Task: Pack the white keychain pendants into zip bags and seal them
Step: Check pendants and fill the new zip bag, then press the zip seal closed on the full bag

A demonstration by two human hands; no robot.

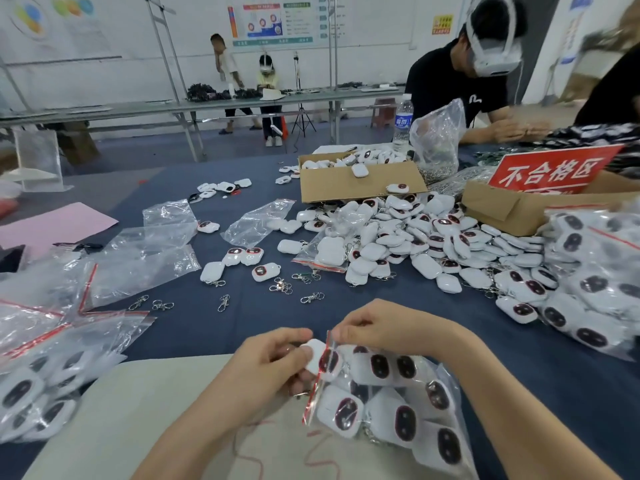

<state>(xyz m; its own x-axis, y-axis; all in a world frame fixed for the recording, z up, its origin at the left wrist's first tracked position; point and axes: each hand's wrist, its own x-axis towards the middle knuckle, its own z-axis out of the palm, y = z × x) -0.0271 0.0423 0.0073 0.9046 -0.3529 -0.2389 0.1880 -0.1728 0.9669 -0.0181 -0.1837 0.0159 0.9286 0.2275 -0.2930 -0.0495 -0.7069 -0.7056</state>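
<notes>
Blue-clothed table (242, 323), scattered pendants (433, 244)

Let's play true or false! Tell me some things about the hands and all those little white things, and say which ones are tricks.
1. The left hand holds a white pendant at the mouth of the zip bag. True.
2. The right hand is touching nothing. False: it pinches the zip bag's top edge.
3. The zip bag is empty. False: many pendants are already inside.
4. A pile of loose pendants lies on the blue table beyond the hands. True.
5. The sign is green. False: it is red with white characters.
</notes>
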